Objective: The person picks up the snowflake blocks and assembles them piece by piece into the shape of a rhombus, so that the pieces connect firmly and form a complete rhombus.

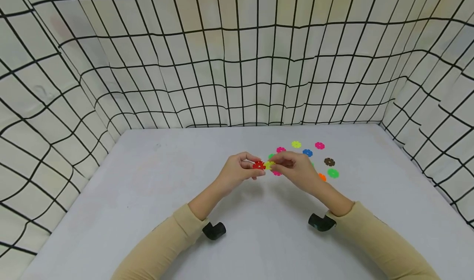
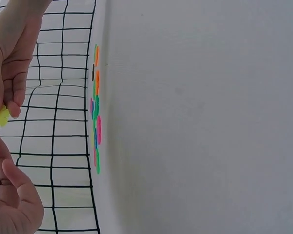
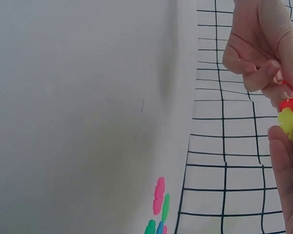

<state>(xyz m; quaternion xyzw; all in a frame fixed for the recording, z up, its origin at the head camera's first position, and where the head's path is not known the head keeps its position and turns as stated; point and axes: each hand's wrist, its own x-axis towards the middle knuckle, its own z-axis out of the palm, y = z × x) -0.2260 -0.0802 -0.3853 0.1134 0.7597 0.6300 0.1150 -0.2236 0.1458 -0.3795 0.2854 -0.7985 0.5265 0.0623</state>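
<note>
White tabletop (image 1: 166, 160) lies below. Your left hand (image 1: 238, 167) tightly pinches a red notched disc (image 1: 259, 165), your right hand (image 1: 300, 171) a touching yellow one (image 1: 268, 165).

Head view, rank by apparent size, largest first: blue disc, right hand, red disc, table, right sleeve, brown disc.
1. Table
2. Right sleeve
3. Right hand
Unranked: red disc, brown disc, blue disc. They look about alike; red is partly covered, so unsure.
</note>
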